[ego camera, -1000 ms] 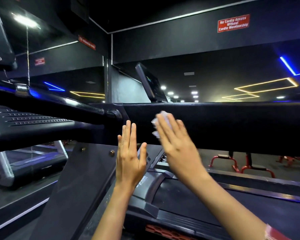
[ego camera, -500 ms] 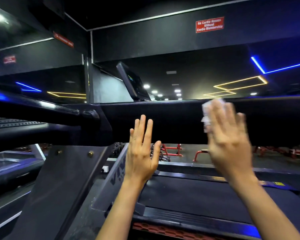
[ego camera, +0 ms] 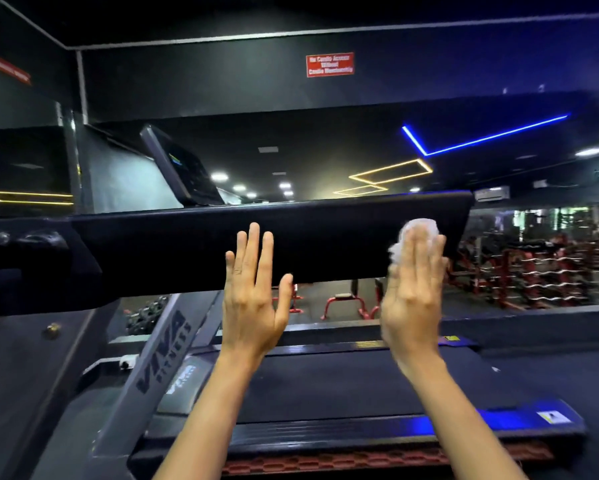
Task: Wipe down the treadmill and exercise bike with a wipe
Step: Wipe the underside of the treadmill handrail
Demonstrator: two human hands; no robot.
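At the treadmill (ego camera: 343, 379), on its black panel (ego camera: 325, 244) — wiping.
My right grip (ego camera: 412, 296), fingers flat, presses the wipe (ego camera: 417, 230) at its right end; left grip (ego camera: 253, 296) open, empty — next calls for a firm leftward sweep.

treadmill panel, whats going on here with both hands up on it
A person is wiping the treadmill's wide black panel. The right hand presses a crumpled white wipe against the panel near its right end, fingers straight. The left hand is raised flat and empty in front of the panel's middle; whether it touches the surface cannot be told. The treadmill belt lies below the arms.
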